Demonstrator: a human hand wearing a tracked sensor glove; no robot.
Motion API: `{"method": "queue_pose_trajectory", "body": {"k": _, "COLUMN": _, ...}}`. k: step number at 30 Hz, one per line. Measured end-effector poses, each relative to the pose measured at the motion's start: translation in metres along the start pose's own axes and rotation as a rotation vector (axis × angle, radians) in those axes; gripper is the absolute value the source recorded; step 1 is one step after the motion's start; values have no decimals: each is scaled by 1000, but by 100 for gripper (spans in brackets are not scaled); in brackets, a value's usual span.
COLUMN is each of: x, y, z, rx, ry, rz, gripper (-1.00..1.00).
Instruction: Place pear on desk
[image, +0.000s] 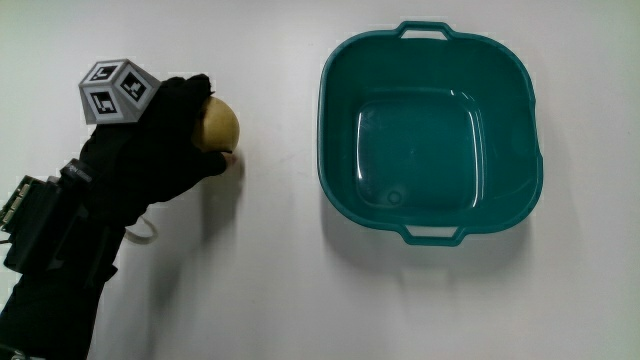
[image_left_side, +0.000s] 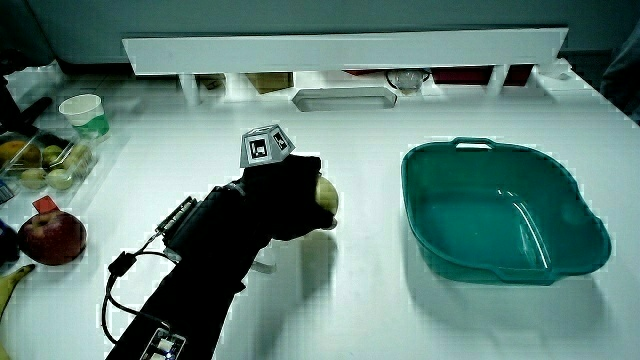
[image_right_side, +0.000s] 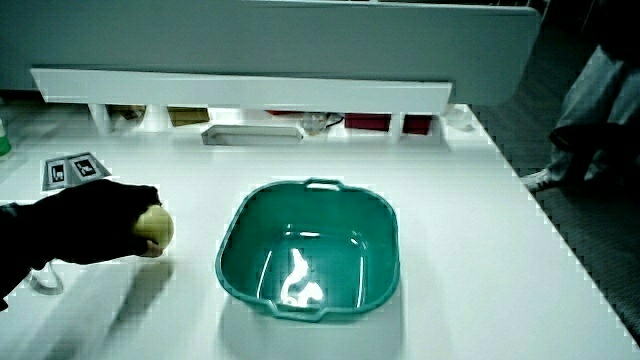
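Note:
A yellow-green pear (image: 219, 124) sits low over the white desk (image: 270, 280), beside the teal basin (image: 335, 120). The hand (image: 165, 130) in its black glove is curled around the pear, with fingertips close to the desk surface. In both side views the pear (image_left_side: 326, 198) (image_right_side: 156, 226) shows partly past the glove (image_left_side: 270, 200) (image_right_side: 90, 225). I cannot tell whether the pear touches the desk. The patterned cube (image: 112, 92) rides on the back of the hand.
The teal basin (image_left_side: 430, 230) holds nothing. At the table's edge lie a red apple (image_left_side: 50, 238), a tray of fruit (image_left_side: 40, 160) and a paper cup (image_left_side: 84, 113). A low white partition (image_left_side: 340, 50) with a flat tray (image_left_side: 343, 97) stands farthest from the person.

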Motion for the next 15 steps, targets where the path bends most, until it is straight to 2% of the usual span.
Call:
{"method": "queue_pose_trajectory", "body": {"k": 3, "x": -1, "y": 2, "z": -4, "rx": -13, "ry": 16, "rz": 7, "gripper": 0}}
{"method": "queue_pose_trajectory", "body": {"k": 11, "x": -6, "y": 10, "z": -14, "rx": -57, "ry": 14, "rz": 33, "gripper": 0}}
{"method": "queue_pose_trajectory", "body": {"k": 13, "x": -7, "y": 10, "z": -15, "rx": -64, "ry": 2, "rz": 41, "gripper": 0}}
{"method": "queue_pose_trajectory", "body": {"k": 15, "x": -6, "y": 11, "z": -14, "rx": -75, "ry": 16, "rz": 46, "gripper": 0}}
